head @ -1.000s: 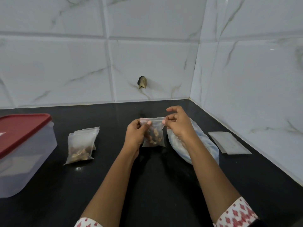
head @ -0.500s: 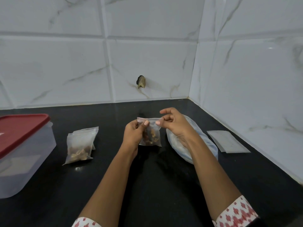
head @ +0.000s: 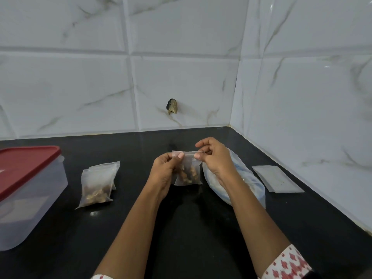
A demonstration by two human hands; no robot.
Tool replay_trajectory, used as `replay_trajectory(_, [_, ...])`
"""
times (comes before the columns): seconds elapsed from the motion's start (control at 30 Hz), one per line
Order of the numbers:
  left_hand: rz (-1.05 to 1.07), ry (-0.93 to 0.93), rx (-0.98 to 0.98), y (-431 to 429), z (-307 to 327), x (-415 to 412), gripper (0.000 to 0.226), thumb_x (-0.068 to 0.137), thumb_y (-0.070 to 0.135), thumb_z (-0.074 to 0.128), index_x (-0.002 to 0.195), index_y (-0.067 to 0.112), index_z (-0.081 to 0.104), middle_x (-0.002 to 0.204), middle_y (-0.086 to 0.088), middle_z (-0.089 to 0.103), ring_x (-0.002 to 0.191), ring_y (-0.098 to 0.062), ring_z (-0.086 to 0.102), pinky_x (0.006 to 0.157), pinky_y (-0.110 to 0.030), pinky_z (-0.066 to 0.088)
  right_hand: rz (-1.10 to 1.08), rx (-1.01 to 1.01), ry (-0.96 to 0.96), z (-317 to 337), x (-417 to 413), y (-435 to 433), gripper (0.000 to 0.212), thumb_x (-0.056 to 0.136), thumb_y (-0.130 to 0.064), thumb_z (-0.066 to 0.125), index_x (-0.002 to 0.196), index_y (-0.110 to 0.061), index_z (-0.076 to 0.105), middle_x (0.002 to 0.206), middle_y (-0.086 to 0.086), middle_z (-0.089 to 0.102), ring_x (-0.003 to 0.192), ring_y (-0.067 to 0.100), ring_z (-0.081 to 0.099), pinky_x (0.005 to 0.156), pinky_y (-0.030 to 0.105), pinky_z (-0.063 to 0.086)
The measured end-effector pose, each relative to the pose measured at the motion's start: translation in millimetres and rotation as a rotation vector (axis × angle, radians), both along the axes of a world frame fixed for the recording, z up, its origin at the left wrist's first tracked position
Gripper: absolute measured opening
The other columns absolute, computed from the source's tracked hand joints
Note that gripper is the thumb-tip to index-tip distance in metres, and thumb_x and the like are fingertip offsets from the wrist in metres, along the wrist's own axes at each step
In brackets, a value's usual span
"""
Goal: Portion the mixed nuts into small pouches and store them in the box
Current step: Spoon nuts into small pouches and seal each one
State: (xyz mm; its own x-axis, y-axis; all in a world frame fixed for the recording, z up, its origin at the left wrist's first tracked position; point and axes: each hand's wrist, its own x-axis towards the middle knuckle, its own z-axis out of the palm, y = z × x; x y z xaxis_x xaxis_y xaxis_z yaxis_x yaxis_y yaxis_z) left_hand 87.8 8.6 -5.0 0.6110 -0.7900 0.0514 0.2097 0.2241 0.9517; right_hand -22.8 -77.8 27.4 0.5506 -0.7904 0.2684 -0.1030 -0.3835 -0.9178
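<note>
A small clear pouch (head: 189, 174) with nuts in its lower half hangs upright above the black counter. My left hand (head: 164, 171) pinches its top strip at the left end, and my right hand (head: 215, 158) pinches the same strip at the right end. Behind my right forearm lies the large clear bag (head: 247, 184) of mixed nuts, partly hidden. Filled pouches (head: 98, 184) lie stacked on the counter to the left. The translucent box (head: 26, 198) with its red lid (head: 22, 166) on stands at the far left.
Flat empty pouches (head: 276, 179) lie near the right wall. White marble tiles close the back and right side, meeting in a corner. A dark chip (head: 172, 106) marks the back wall. The black counter (head: 191, 228) stretches toward me.
Both hands and the pouch shifted slightly left. My right fingers slid along the top strip toward my left hand.
</note>
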Motion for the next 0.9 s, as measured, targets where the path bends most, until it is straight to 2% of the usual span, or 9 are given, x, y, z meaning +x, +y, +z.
replay_trajectory(0.07, [0.054,-0.014,0.005,-0.8,-2.0,1.9,0.018,0.089,0.014,0.059,0.095,-0.003,0.060,0.077,-0.011,0.065,0.067,-0.017,0.062,0.058,-0.025,0.051,0.077,0.016,0.051,0.7,-1.0,0.3,0.014,0.084,-0.008,0.065,0.096,-0.016,0.063,0.079,-0.007,0.058,0.079,0.007,0.055,0.074,0.018,0.046])
replay_trajectory(0.17, [0.062,-0.021,-0.028,-1.2,-3.7,3.7,0.010,0.087,0.010,0.061,0.080,0.003,0.060,0.072,-0.010,0.067,0.065,-0.018,0.063,0.061,-0.028,0.050,0.126,0.004,0.112,2.0,-0.7,4.0,0.008,0.081,-0.019,0.070,0.084,-0.023,0.064,0.087,-0.004,0.062,0.089,0.013,0.056,0.085,0.030,0.046])
replay_trajectory(0.27, [0.041,-0.028,-0.051,-0.9,-3.5,3.9,0.011,0.083,0.011,0.064,0.073,0.007,0.061,0.071,-0.009,0.067,0.070,-0.021,0.063,0.072,-0.036,0.053,0.006,-0.066,0.140,4.1,2.0,6.7,0.006,0.082,-0.016,0.068,0.083,-0.017,0.062,0.086,-0.001,0.061,0.089,0.015,0.056,0.084,0.031,0.046])
replay_trajectory(0.37, [0.036,-0.082,-0.039,0.8,-0.5,2.8,0.005,0.084,0.015,0.065,0.081,0.011,0.066,0.091,-0.013,0.068,0.087,-0.024,0.063,0.085,-0.041,0.051,-0.041,-0.072,0.132,6.0,4.0,8.4,0.009,0.082,-0.013,0.068,0.078,-0.017,0.061,0.084,-0.001,0.061,0.085,0.014,0.055,0.076,0.026,0.046])
replay_trajectory(0.47, [-0.023,-0.064,-0.047,1.8,1.5,0.8,0.013,0.083,0.018,0.065,0.092,0.009,0.064,0.095,-0.011,0.065,0.087,-0.021,0.062,0.078,-0.033,0.052,-0.082,-0.119,0.141,7.2,3.6,8.7,0.011,0.082,-0.010,0.068,0.075,-0.015,0.061,0.083,-0.001,0.060,0.081,0.012,0.055,0.065,0.019,0.044])
replay_trajectory(0.57, [-0.058,-0.004,-0.064,1.9,2.0,-1.1,0.013,0.085,0.017,0.063,0.093,0.006,0.060,0.088,-0.009,0.063,0.080,-0.018,0.061,0.070,-0.027,0.050,-0.117,-0.102,0.109,5.6,2.9,6.9,0.021,0.082,-0.009,0.068,0.066,-0.019,0.058,0.079,0.000,0.061,0.082,0.015,0.057,0.074,0.026,0.048])
replay_trajectory(0.7, [0.049,-0.068,-0.057,3.2,4.0,-1.6,0.010,0.087,0.013,0.060,0.078,0.009,0.059,0.082,-0.005,0.062,0.079,-0.017,0.060,0.074,-0.031,0.051,-0.078,-0.071,0.097,5.3,1.1,4.5,0.015,0.080,-0.012,0.070,0.069,-0.018,0.062,0.073,-0.003,0.061,0.080,0.015,0.059,0.077,0.029,0.049])
replay_trajectory(0.8, [0.097,-0.085,-0.078,3.9,4.0,-1.0,0.012,0.089,0.011,0.057,0.078,0.012,0.059,0.082,-0.003,0.061,0.081,-0.016,0.058,0.078,-0.033,0.049,0.012,-0.065,0.099,6.0,0.4,5.4,0.007,0.081,-0.015,0.070,0.078,-0.017,0.064,0.074,-0.006,0.059,0.075,0.008,0.054,0.069,0.020,0.043])
replay_trajectory(0.9, [0.137,-0.110,-0.084,3.2,2.4,1.9,0.012,0.090,0.012,0.056,0.079,0.015,0.060,0.081,-0.003,0.061,0.082,-0.018,0.056,0.081,-0.038,0.047,0.098,-0.015,0.071,6.0,-1.1,6.6,0.011,0.079,-0.016,0.072,0.079,-0.021,0.062,0.079,-0.006,0.061,0.078,0.008,0.054,0.074,0.023,0.045])
